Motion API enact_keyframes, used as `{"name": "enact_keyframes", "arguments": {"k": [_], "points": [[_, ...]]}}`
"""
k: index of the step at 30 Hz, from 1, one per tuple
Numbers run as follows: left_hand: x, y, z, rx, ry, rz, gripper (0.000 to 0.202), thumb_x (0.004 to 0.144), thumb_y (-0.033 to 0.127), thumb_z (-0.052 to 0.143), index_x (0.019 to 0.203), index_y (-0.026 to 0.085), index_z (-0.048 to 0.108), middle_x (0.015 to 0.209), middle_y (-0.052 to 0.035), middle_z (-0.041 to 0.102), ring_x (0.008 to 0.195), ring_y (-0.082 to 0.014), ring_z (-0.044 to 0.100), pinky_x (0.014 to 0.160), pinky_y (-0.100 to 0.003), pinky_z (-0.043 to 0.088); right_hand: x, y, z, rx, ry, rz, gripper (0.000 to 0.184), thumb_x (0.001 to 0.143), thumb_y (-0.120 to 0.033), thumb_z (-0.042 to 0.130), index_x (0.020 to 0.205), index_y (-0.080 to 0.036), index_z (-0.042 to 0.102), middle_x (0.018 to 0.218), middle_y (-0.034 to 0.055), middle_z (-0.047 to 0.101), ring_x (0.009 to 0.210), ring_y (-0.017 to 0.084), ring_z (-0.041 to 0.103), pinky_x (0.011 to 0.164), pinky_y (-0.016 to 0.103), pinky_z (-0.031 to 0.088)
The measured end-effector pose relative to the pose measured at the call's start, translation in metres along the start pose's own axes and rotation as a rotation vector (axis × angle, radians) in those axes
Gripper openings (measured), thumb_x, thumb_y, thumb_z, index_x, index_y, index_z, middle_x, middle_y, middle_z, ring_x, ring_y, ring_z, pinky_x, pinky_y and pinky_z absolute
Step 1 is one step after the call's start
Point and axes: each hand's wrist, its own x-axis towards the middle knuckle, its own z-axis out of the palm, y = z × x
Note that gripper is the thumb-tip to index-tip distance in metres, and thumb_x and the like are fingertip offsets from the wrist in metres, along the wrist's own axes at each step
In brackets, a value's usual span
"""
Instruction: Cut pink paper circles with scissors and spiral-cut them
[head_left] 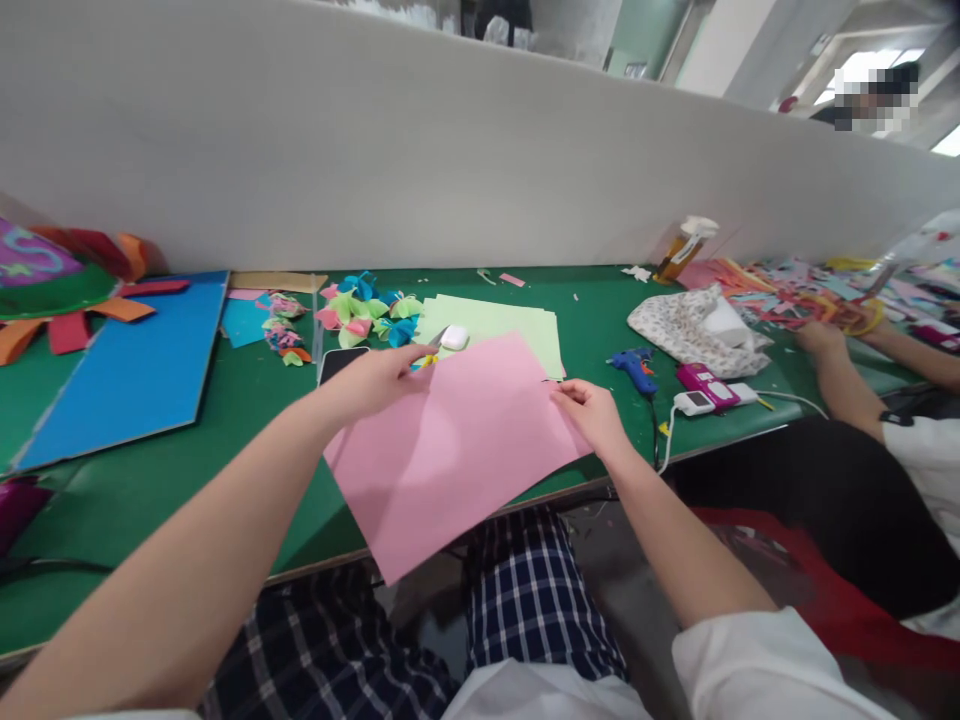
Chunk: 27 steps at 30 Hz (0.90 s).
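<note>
A large pink paper sheet (450,450) lies tilted over the front edge of the green table (187,470). My left hand (379,380) pinches its upper left edge, fingers closed on the paper. My right hand (592,410) pinches its right corner. Just beyond the pink sheet lies a stack of light green paper (517,325) with a small white object (454,337) on it. A dark phone (337,362) sits right beside my left hand.
Folded paper flowers (360,312) cluster behind my left hand. A blue board (127,370) lies at left. A blue glue gun (634,368), pink and white devices (705,390) and a patterned cloth (690,330) sit at right. Another person's arm (840,380) works over paper scraps at far right.
</note>
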Motion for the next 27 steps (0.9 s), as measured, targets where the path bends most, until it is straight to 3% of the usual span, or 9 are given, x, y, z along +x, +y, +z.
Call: {"name": "enact_keyframes", "arguments": {"k": [2,4,6,10,13,16,21,27], "points": [[0.026,0.009,-0.001,0.071,0.022,0.02,0.038,0.098,0.026,0.052,0.136,0.021,0.059,0.099,0.0004,0.069,0.087,-0.0192,0.067,0.079,-0.033,0.052,0.0,0.007,0.01,-0.055,0.015,0.029,0.02,0.086,-0.033,0.061,0.08,-0.019,0.075,0.073,0.0044,0.08,0.065,0.021,0.073,0.061,0.029,0.053],[0.043,0.021,0.016,0.141,0.068,0.029,0.035,0.095,0.033,0.064,0.127,0.017,0.061,0.116,-0.0082,0.067,0.099,-0.0222,0.067,0.086,-0.043,0.057,0.0,0.012,0.02,-0.134,0.035,0.049,0.022,0.087,-0.033,0.06,0.08,-0.02,0.075,0.071,0.0044,0.079,0.063,0.022,0.072,0.058,0.029,0.05],[0.047,0.036,0.047,0.179,0.129,0.071,0.034,0.097,0.037,0.062,0.126,0.02,0.062,0.132,-0.0109,0.061,0.111,-0.0243,0.063,0.094,-0.047,0.055,-0.002,0.013,0.029,-0.219,0.051,0.054,0.021,0.089,-0.032,0.06,0.081,-0.021,0.076,0.069,0.0044,0.078,0.061,0.022,0.07,0.056,0.028,0.045],[0.032,0.061,0.119,0.163,0.115,0.231,0.027,0.096,0.034,0.063,0.117,0.017,0.065,0.121,-0.0089,0.067,0.107,-0.0231,0.066,0.092,-0.046,0.056,-0.007,0.008,0.04,-0.367,0.045,-0.014,0.017,0.093,-0.03,0.063,0.085,-0.023,0.076,0.077,0.0058,0.08,0.064,0.021,0.07,0.055,0.028,0.038],[0.022,0.064,0.15,0.138,0.171,0.269,0.025,0.1,0.022,0.051,0.12,0.017,0.065,0.126,-0.0135,0.065,0.12,-0.0256,0.061,0.103,-0.047,0.05,-0.011,0.002,0.042,-0.442,0.03,-0.11,0.021,0.098,-0.032,0.06,0.087,-0.022,0.075,0.086,0.0071,0.079,0.073,0.021,0.07,0.059,0.027,0.039],[0.023,0.058,0.16,0.117,0.228,0.283,0.036,0.1,0.017,0.039,0.126,0.017,0.064,0.133,-0.0174,0.061,0.129,-0.0277,0.055,0.109,-0.048,0.045,-0.016,0.001,0.043,-0.483,0.014,-0.208,0.023,0.1,-0.029,0.059,0.085,-0.02,0.075,0.087,0.008,0.078,0.079,0.022,0.07,0.064,0.028,0.042],[0.026,0.052,0.164,0.1,0.266,0.298,0.04,0.1,0.021,0.039,0.132,0.017,0.062,0.137,-0.0182,0.06,0.13,-0.03,0.054,0.109,-0.051,0.044,-0.024,0.006,0.041,-0.463,-0.016,-0.355,0.023,0.1,-0.025,0.059,0.087,-0.021,0.077,0.09,0.0073,0.079,0.085,0.022,0.068,0.073,0.029,0.046],[0.026,0.052,0.167,0.096,0.274,0.298,0.042,0.101,0.022,0.036,0.134,0.015,0.061,0.138,-0.0182,0.06,0.13,-0.0293,0.055,0.111,-0.048,0.043,-0.024,0.015,0.035,-0.398,-0.032,-0.398,0.019,0.099,-0.022,0.061,0.089,-0.019,0.077,0.089,0.0071,0.08,0.087,0.023,0.069,0.077,0.03,0.05]]}}
